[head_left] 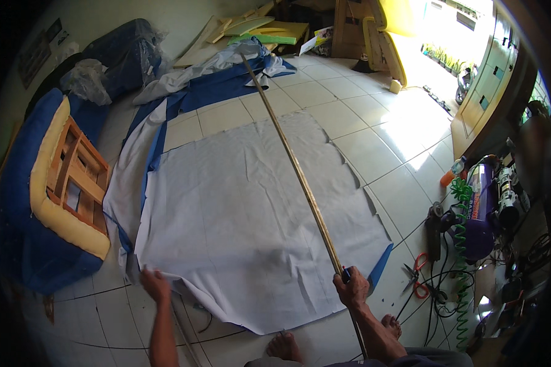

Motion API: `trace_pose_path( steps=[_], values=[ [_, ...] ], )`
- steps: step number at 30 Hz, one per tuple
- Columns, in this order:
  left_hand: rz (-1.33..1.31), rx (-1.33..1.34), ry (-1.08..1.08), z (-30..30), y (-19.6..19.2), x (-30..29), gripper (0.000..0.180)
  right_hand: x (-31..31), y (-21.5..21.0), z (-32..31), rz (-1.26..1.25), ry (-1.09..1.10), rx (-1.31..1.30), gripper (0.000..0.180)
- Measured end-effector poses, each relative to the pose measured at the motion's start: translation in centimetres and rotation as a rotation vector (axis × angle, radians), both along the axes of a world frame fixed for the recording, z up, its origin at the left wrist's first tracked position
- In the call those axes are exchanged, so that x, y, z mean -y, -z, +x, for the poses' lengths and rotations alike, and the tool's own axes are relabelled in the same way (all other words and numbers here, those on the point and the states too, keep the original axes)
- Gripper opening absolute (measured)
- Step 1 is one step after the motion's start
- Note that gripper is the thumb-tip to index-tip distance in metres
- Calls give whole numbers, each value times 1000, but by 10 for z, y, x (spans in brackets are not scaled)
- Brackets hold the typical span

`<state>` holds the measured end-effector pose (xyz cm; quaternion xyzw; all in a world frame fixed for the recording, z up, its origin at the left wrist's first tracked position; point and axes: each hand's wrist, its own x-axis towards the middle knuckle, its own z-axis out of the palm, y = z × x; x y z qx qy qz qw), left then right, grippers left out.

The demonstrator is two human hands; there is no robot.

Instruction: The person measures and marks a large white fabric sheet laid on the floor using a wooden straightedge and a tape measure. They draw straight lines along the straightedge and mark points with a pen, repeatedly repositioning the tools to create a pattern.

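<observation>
Two bare forearms reach forward from the near edge. The left hand (155,285) is out to the left, fingers curled downward. The right hand (351,287) is closed in a fist, wrist bent.

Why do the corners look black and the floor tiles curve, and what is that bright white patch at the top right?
Head view: the fisheye lens blackens the corners and bends the tile floor lines near the rim; sunlight through the doorway washes out that patch and glares on nearby tiles; the white cloth is evenly lit and sharp.
</observation>
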<state>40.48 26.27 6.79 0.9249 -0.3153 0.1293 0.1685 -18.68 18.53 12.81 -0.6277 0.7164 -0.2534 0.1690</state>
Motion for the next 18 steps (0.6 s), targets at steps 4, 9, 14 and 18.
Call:
trace_pose_path(
  steps=[4, 9, 14, 18],
  values=[
    [-153, -32, 171, -118, 42, -36, 49, -3, 23, -18, -3, 40, -48, 34],
    [-73, -364, -237, -178, 82, -87, 49, 14, 40, -45, -5, 149, -55, 35],
    [52, -252, -56, -204, 68, -99, 66, 38, 52, -62, 5, 220, -86, 36],
    [-2, -225, -12, -197, 49, -66, 79, 73, 52, -68, 27, 257, -37, 39]
  ],
)
